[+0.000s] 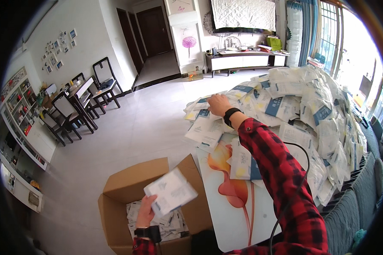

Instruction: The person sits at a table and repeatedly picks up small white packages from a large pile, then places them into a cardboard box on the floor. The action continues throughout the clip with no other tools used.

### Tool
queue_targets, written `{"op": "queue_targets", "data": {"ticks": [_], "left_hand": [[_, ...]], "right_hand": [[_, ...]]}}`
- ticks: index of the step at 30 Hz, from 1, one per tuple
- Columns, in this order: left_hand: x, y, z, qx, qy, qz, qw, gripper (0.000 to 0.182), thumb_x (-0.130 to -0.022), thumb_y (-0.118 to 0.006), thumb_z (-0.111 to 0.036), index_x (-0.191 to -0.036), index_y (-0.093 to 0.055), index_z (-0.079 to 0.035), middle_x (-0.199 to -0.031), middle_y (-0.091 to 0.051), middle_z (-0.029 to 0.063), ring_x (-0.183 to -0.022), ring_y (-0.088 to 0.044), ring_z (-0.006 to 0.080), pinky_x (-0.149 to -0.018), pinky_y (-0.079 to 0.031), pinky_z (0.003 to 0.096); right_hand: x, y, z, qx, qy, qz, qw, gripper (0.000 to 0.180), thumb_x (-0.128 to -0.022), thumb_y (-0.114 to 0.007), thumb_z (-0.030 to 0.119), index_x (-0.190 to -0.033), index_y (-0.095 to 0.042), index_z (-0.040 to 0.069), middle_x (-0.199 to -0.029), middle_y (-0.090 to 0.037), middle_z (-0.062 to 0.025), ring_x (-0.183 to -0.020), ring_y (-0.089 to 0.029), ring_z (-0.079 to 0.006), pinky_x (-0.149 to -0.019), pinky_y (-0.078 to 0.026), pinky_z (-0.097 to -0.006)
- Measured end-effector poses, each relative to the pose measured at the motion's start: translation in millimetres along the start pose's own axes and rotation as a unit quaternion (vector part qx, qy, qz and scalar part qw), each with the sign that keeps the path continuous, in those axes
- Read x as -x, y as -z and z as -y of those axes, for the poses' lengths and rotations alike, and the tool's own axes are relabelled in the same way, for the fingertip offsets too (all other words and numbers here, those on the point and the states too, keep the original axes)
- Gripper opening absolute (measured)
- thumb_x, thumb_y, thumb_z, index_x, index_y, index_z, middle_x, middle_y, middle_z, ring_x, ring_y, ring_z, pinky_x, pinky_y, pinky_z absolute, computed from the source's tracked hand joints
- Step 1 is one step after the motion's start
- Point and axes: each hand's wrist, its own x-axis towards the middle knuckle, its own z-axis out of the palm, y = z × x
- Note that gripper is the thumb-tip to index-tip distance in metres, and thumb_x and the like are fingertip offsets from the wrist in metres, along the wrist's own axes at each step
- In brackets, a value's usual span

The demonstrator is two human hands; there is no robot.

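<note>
My left hand (145, 212) grips a flat white plastic packet (171, 192) by its near edge. It holds the packet over an open cardboard box (115, 220), where several similar packets (174, 224) lie loose. My right arm stretches across a glass-topped table (265, 220) with an orange flower print. At the far left edge of a large heap of white and blue packets (274, 105), my right hand (217, 104) rests on the top ones. Its fingertips point down, and whether they pinch a packet is hidden. One packet (241, 159) lies apart on the glass, beside my right forearm.
A black cable (306, 159) runs along my right sleeve. A grey sofa (351, 210) borders the table on the right. Dining chairs (67, 108) and a table stand at the far left, and a low TV cabinet (242, 60) is at the back.
</note>
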Motion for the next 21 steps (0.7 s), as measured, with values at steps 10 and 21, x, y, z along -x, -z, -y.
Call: {"op": "queue_targets", "data": {"ticks": [10,21], "left_hand": [[-20.7,98.0,11.5,-0.585,-0.129,-0.063,0.798,0.077,-0.081,-0.076,-0.020,-0.146,-0.037,-0.004,-0.137,-0.049,0.0272,-0.129,-0.048,0.0395,-0.105,-0.043,0.0406],[-181.4,-188.4,-57.0,-0.468,-0.420,0.158,0.761,0.048,-0.093,-0.062,-0.024,-0.136,-0.052,-0.005,-0.134,-0.055,0.0203,-0.124,-0.052,0.0392,-0.103,-0.042,0.0408]], "right_hand": [[-60.3,-35.7,4.8,0.027,-0.080,0.127,0.988,0.064,-0.082,-0.062,0.032,-0.143,-0.047,0.016,-0.142,-0.052,-0.0185,-0.140,-0.037,-0.0396,-0.112,-0.020,-0.0672],[-47.6,-56.4,11.6,0.101,-0.036,0.179,0.978,0.045,-0.086,-0.060,0.026,-0.128,-0.061,0.010,-0.125,-0.066,-0.0101,-0.117,-0.061,-0.0320,-0.102,-0.030,-0.0715]]}}
